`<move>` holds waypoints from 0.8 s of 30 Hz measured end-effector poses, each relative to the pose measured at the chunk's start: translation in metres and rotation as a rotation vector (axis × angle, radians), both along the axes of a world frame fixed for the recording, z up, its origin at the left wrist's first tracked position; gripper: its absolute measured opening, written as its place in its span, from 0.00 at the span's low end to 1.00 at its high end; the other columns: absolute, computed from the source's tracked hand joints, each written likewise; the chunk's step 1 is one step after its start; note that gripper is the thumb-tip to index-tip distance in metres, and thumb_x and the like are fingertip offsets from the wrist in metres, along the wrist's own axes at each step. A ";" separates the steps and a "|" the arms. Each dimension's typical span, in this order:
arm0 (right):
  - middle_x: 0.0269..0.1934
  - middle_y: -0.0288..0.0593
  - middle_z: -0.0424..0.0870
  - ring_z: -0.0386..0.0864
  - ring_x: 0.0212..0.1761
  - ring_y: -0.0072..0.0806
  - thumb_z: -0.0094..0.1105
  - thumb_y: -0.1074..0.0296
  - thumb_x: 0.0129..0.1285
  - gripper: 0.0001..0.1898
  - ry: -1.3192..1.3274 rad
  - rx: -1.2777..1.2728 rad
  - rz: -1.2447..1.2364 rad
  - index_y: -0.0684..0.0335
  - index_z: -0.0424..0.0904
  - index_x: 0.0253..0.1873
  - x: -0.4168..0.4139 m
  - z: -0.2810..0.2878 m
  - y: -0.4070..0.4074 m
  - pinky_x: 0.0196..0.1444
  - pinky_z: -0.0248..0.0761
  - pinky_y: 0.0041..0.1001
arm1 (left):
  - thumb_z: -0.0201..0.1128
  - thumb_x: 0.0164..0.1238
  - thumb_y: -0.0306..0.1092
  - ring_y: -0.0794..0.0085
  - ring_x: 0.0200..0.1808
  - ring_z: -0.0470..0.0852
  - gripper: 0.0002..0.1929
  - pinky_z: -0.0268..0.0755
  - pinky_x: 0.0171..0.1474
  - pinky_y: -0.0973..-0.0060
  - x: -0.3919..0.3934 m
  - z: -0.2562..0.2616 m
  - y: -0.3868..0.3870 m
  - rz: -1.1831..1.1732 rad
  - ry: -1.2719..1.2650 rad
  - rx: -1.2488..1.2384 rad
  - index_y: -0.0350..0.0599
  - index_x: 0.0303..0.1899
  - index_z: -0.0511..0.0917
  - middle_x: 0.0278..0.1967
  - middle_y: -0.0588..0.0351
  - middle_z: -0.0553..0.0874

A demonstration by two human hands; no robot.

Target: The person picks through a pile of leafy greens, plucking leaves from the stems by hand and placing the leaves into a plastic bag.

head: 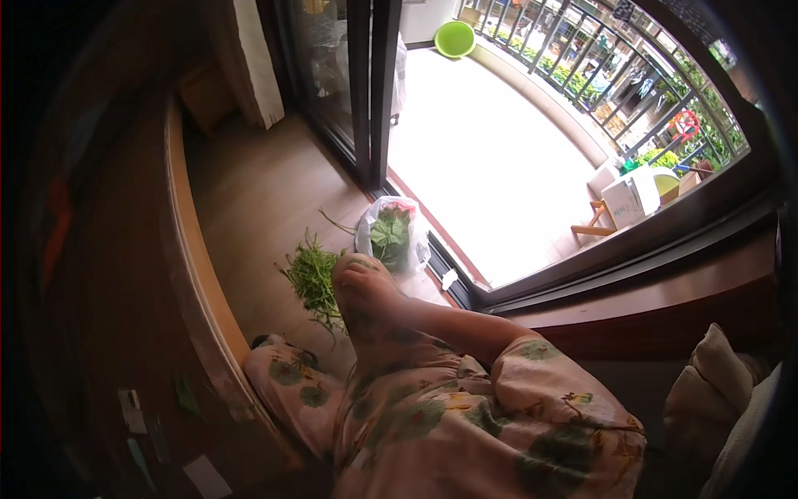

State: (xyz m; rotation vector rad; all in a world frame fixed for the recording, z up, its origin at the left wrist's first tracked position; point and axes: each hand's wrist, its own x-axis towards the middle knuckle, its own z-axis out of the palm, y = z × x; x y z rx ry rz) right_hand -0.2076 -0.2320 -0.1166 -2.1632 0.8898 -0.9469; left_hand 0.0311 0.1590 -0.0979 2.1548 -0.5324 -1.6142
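Note:
My right hand (369, 288) lies over my raised knee (352, 261), which is covered in floral cloth. The hand's fingers are partly blurred, and I cannot tell whether they hold anything. My left hand is out of view. Just beyond the knee, a loose pile of green vegetable stems (312, 274) is spread on the wooden floor (268, 181). To its right stands a white plastic bag (368, 221) with broad green leaves (390, 231) inside. One long stem (336, 221) lies on the floor beside the bag.
A wooden table (177, 249) curves along my left, with small flat items on it. Beyond the sliding door's track (446, 256) is a bright balcony with a green basin (455, 39), railing (567, 62) and a small stool (595, 224). A white scrap (449, 279) lies on the track.

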 end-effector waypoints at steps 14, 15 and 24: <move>0.47 0.47 0.79 0.75 0.56 0.47 0.66 0.62 0.55 0.15 0.157 -0.018 0.012 0.56 0.80 0.47 0.001 0.007 0.004 0.60 0.67 0.43 | 0.55 0.77 0.38 0.69 0.32 0.80 0.08 0.74 0.37 0.70 0.000 -0.014 -0.007 0.230 0.036 -0.025 0.46 0.47 0.78 0.35 0.55 0.83; 0.46 0.48 0.79 0.76 0.55 0.47 0.66 0.63 0.56 0.14 0.151 -0.093 -0.005 0.57 0.80 0.47 0.004 -0.002 0.002 0.59 0.68 0.43 | 0.54 0.77 0.38 0.69 0.32 0.80 0.08 0.74 0.36 0.70 0.001 -0.013 -0.002 0.261 0.037 -0.028 0.46 0.47 0.78 0.35 0.55 0.83; 0.49 0.49 0.81 0.76 0.57 0.51 0.62 0.66 0.58 0.14 0.090 -0.028 0.032 0.58 0.81 0.49 0.012 -0.045 -0.009 0.61 0.66 0.47 | 0.53 0.79 0.38 0.73 0.31 0.80 0.08 0.74 0.35 0.72 0.024 0.005 0.084 0.678 0.423 -0.267 0.47 0.48 0.77 0.35 0.57 0.83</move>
